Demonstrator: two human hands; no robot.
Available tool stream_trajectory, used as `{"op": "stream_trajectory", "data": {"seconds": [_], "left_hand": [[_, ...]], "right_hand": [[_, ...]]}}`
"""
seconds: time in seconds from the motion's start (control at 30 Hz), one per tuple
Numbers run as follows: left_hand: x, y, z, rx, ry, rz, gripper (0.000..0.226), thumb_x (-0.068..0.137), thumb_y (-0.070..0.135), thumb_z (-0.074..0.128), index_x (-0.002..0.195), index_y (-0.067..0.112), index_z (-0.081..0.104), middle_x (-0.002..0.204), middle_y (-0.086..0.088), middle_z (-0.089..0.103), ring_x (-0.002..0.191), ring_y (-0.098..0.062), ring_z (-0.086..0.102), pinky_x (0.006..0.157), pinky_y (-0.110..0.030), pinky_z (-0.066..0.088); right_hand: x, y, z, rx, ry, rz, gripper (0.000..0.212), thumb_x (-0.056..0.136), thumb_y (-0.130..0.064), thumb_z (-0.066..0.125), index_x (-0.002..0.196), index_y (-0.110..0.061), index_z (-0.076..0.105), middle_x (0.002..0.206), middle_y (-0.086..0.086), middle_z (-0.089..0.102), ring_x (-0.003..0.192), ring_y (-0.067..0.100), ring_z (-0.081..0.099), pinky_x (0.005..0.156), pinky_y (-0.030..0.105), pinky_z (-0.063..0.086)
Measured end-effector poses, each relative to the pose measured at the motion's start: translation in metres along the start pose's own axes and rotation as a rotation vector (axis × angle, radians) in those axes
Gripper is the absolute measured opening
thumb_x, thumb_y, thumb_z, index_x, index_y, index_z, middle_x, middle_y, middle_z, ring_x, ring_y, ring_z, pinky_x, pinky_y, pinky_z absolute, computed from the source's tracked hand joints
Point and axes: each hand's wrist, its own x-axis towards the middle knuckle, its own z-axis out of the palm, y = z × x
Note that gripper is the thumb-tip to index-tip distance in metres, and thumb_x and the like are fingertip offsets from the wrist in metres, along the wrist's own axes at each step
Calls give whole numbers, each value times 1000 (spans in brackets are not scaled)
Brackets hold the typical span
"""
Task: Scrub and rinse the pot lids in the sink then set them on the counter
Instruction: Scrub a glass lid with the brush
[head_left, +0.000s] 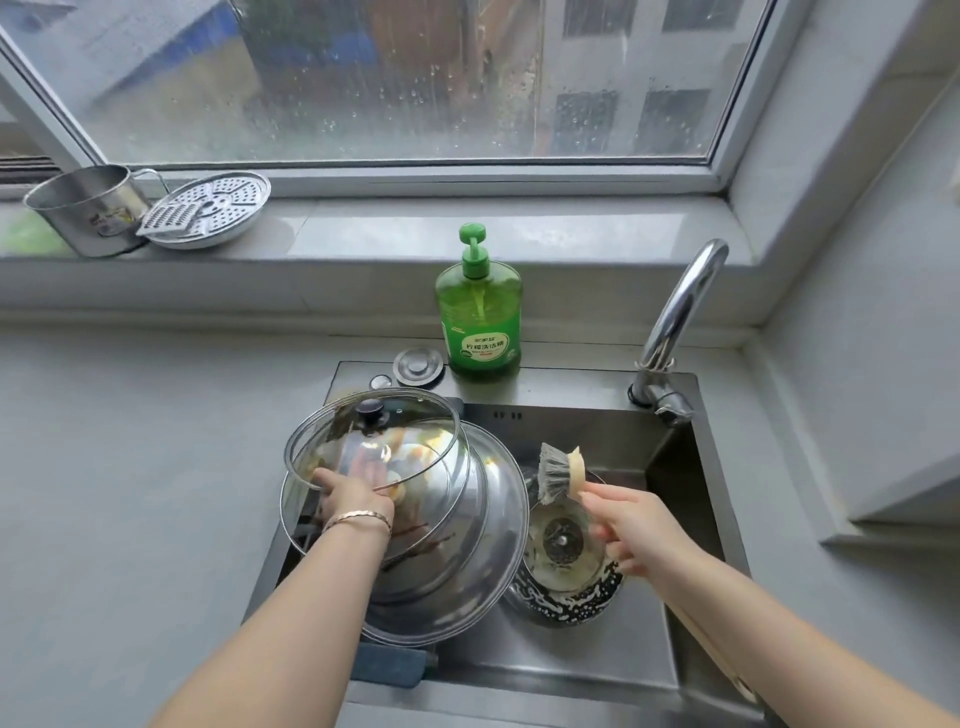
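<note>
Scrub step in hand: glass lid (415, 436) held up in sink (571, 415), brush (558, 473) at the ready.

Glass lid is gripped at its near rim by the left hand (353, 493), fingers curled round the edge. It is tilted over a big steel lid (488, 519), both in the sink's left half. Brush handle is clasped in the right hand (639, 525), bristles up, apart from the glass, above a small lid (561, 540) lying in suds. No water is seen at the faucet (680, 306). Next, prob.: brush is brought across to the glass w/ the wet rim held firm. Rinse and counter (130, 467) placement are not yet done.
</note>
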Motion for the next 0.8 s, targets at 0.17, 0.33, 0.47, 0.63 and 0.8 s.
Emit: {"op": "stream_trajectory", "data": {"seconds": [0.17,0.33,0.47,0.63,0.8], "left_hand": [[-11,6,-5,-121,-130,81,49,102,44,21,137,16,40,133,-3,56,100,-17,57,41,-15,43],[-32,19,-18,-198,-288,234,48,101,44,27,132,9,37,73,2,72,60,-17,64,55,-25,55],[-73,23,-24,-168,-530,292,44,100,43,30,128,9,34,74,-12,71,73,-24,71,65,-37,60],[-121,0,-12,-53,-719,149,54,98,41,35,140,10,26,106,-23,65,83,-27,71,72,-44,58],[-150,-43,5,-30,-694,15,54,97,42,37,139,9,27,98,-20,68,83,-25,70,71,-38,59]], "right_hand": [[-3,4,-6,3,4,5,22,95,-17,50,109,-29,63,58,1,39,37,6,22,34,13,16],[-8,8,-14,-33,8,-52,23,95,-17,50,107,-32,62,58,1,40,35,5,25,34,14,18],[-18,11,-25,-202,72,-244,30,94,-15,51,117,-33,58,57,2,38,38,3,29,38,12,25],[-37,22,-40,-393,136,-417,34,92,-23,56,120,-41,56,61,-20,54,59,-7,50,61,7,37],[-55,37,-36,-616,160,-457,33,93,-26,53,120,-43,57,100,-6,71,96,14,63,81,29,49]]}}
